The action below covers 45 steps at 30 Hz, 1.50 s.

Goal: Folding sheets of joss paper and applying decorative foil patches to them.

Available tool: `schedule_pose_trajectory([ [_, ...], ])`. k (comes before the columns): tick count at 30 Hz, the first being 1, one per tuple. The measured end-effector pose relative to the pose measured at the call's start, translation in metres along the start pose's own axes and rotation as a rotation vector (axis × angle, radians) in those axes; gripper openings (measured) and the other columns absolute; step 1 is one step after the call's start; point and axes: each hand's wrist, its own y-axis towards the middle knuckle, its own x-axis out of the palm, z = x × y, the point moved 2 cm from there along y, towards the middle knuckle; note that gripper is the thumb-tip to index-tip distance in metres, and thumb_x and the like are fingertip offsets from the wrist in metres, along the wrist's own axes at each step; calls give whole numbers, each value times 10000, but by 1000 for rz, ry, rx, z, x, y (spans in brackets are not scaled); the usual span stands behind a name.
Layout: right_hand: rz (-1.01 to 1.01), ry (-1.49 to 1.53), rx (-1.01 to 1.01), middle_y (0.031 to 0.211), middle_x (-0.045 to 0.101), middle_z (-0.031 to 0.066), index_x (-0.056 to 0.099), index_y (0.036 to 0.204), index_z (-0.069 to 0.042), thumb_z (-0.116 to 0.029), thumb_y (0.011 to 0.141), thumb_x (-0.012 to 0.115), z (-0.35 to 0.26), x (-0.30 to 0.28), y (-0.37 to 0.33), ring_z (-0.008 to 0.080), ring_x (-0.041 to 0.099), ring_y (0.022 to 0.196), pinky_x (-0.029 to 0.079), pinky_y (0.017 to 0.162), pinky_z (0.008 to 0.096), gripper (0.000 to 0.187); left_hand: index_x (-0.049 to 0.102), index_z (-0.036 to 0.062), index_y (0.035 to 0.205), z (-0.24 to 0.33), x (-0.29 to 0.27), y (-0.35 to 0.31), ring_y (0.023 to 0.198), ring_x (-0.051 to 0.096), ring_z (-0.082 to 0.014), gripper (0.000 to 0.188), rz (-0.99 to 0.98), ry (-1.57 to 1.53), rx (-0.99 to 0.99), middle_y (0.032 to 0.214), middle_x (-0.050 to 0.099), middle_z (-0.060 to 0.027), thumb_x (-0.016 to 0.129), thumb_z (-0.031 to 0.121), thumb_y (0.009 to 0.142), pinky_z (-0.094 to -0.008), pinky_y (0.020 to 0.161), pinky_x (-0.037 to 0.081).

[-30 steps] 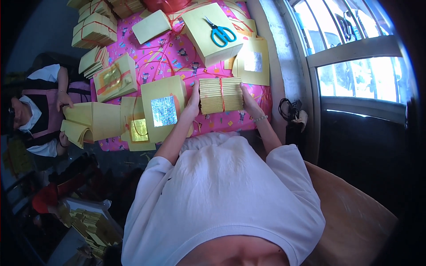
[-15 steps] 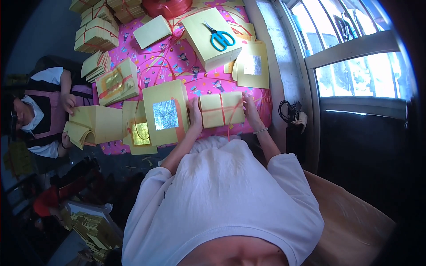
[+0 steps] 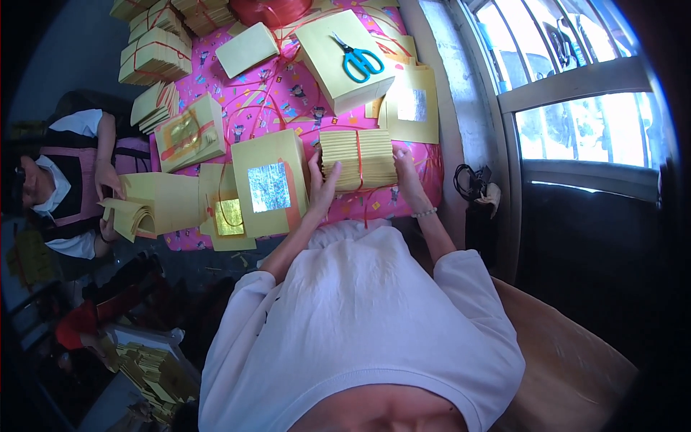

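Note:
A bundle of folded yellow paper [image 3: 342, 160] is held between my two hands at the table's near edge. Its ridged side of stacked folds faces up, and a red plastic string crosses its middle, one end trailing toward me. My left hand [image 3: 323, 186] grips its left end, thumb on the folds. On the right end presses my right hand [image 3: 408, 177], its far fingers partly hidden by the bundle. Just left lies a stack of yellow paper [image 3: 248, 155] with a silver foil square on top.
Blue-handled scissors [image 3: 358, 61] lie on a thick yellow paper stack [image 3: 327, 68] farther back. Tied bundles [image 3: 155, 56] and a red string roll [image 3: 266, 10] stand at the far left. A co-worker [image 3: 75, 162] handles yellow sheets at left. A barred window [image 3: 583, 122] is at right.
The bundle has been turned in my hands: its smooth face was up before, and now its ridged folds show. It sits slightly farther from me. The co-worker's hand has shifted over the sheets.

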Motion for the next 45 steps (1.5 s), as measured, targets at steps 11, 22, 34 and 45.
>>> schedule_pose_trajectory([
  [11, 211, -443, 16, 1389, 454, 113, 347, 1431, -14, -384, 1016, 456, 16, -4, 20, 182, 427, 1279, 355, 1035, 300, 567, 300, 30, 1458, -8, 3, 15, 1292, 425, -259, 696, 88, 150, -205, 1409, 430, -166, 590, 398, 945, -365, 1072, 337],
  [22, 24, -415, 119, 1480, 380, 153, 296, 1482, 0, -443, 1034, 363, 1, 18, 32, 219, 322, 1383, 221, 1143, 314, 635, 259, 71, 1473, -21, -4, 44, 1178, 560, -336, 767, 53, 362, -207, 1291, 560, -199, 558, 514, 923, -413, 993, 419],
  [34, 112, -419, 108, 1273, 548, 165, 349, 1449, -17, -433, 1024, 426, 12, 16, 44, 201, 493, 1192, 358, 1035, 307, 599, 415, 57, 1366, -15, 2, 45, 1107, 597, -333, 555, 123, 319, -101, 1183, 617, -206, 542, 418, 965, -405, 933, 453],
  [45, 61, -433, 145, 1339, 500, 131, 234, 1513, -24, -434, 1024, 432, -1, 24, 39, 182, 454, 1237, 330, 1063, 297, 668, 407, 32, 1386, -41, -15, 56, 1107, 593, -414, 595, 144, 381, -87, 1151, 621, -254, 519, 438, 965, -439, 933, 454],
])
